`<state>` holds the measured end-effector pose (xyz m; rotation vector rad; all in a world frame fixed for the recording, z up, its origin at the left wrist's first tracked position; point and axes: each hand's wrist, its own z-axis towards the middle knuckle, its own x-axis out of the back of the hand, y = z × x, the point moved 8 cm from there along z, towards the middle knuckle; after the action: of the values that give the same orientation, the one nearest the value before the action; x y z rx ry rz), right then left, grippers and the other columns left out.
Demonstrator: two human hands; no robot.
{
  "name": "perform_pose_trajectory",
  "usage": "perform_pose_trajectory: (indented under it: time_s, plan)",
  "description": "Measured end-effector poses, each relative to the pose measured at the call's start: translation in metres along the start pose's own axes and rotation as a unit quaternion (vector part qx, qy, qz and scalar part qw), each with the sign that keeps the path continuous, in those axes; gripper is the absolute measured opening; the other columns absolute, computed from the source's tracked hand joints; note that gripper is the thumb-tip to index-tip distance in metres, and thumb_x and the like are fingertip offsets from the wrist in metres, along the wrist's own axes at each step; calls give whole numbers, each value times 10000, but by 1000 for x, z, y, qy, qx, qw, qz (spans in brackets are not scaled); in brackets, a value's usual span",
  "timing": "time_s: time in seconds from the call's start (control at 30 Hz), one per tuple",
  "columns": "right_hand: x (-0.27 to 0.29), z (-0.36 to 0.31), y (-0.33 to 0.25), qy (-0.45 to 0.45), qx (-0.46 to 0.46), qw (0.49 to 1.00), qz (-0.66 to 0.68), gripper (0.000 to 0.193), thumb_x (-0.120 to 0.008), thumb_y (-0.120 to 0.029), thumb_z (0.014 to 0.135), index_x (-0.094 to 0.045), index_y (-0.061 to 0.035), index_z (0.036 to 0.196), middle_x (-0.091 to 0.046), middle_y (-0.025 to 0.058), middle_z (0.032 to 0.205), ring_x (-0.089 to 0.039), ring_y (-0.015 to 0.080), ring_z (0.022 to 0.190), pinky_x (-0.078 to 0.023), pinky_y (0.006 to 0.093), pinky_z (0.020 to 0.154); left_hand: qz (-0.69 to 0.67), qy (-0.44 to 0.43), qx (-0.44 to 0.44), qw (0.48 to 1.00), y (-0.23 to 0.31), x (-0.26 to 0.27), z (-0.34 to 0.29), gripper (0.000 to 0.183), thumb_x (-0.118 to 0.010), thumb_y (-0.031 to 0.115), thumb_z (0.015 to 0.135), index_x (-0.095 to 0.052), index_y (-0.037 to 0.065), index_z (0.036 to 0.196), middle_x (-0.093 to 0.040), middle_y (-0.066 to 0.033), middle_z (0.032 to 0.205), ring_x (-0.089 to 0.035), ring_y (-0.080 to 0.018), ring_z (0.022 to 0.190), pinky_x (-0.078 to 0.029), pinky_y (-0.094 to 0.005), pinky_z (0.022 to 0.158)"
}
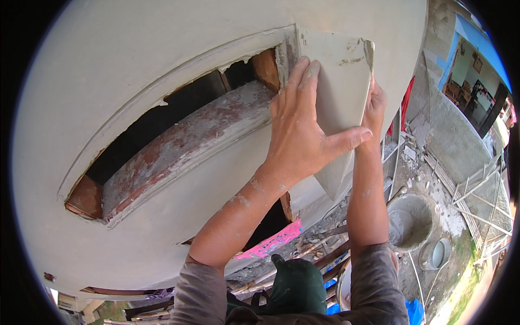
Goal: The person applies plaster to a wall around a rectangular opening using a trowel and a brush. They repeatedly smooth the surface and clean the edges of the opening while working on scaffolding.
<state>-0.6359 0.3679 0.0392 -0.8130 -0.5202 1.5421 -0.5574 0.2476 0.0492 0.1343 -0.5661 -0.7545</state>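
Note:
A flat pale board [338, 86] with plaster smears near its top stands against the smooth off-white wall [162, 49], at the right end of a long recessed opening. My left hand [303, 127] lies on the board's left part, fingers stretched upward and thumb spread across its face. At the board's right edge my right hand [374, 108] is closed round it, with most of its fingers hidden behind the board. Plaster specks mark both forearms. Beside my left hand, the opening shows a rough, plaster-stained ledge [184, 143] and dark space behind.
Below to the right stand a large round tub [414, 222] of grey mix and a smaller pail [435, 253]. Metal scaffold frames [487, 208] lean near a grey wall. A pink strip [271, 241] hangs beneath a lower opening. Rubble and poles lie far below.

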Motion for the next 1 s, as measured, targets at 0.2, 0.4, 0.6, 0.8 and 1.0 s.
perform_pose_trajectory:
  time_s: [0.2,0.4,0.6,0.8,1.0]
  plan:
    - [-8,6,-3,-24,-3,1000,-1,625,-415,-566,974,-653,12,997,-595,16,765,-529,94,744,-454,274,652,-1,8,-1,1000,-4,2,4,1070,-779,557,653,-302,-52,1393,-286,-294,1447,-348,-424,1305,-282,-527,1027]
    - [-2,-14,22,-13,-29,999,-20,587,-385,-522,1000,-659,-11,1093,-625,34,829,-552,106,767,-469,274,682,21,-8,33,999,-9,-12,-25,1069,-795,517,658,-275,-42,1407,-262,-283,1464,-342,-419,1310,-296,-519,1016]
    - [15,-50,41,-7,-81,997,16,581,-467,-527,969,-637,12,1103,-623,43,822,-558,107,714,-459,249,630,-51,-50,63,995,-4,-20,-61,964,-825,393,689,-338,-62,1386,-302,-289,1452,-347,-409,1333,-312,-489,1070]
    - [23,-65,-1,-80,-88,978,171,460,-580,-417,942,-551,9,1113,-589,78,712,-551,121,534,-445,236,491,-235,-78,122,961,-16,-5,-67,411,-655,124,871,-544,-12,1242,-629,-178,1063,-616,-190,933,-479,-283,784]
    - [-16,-66,-44,-113,29,991,66,312,-541,-278,983,-541,21,1071,-543,55,676,-521,99,521,-427,223,478,-404,-15,252,879,-48,-18,-58,354,-554,102,962,-494,-8,1294,-627,-137,1115,-597,-165,1011,-475,-273,859]
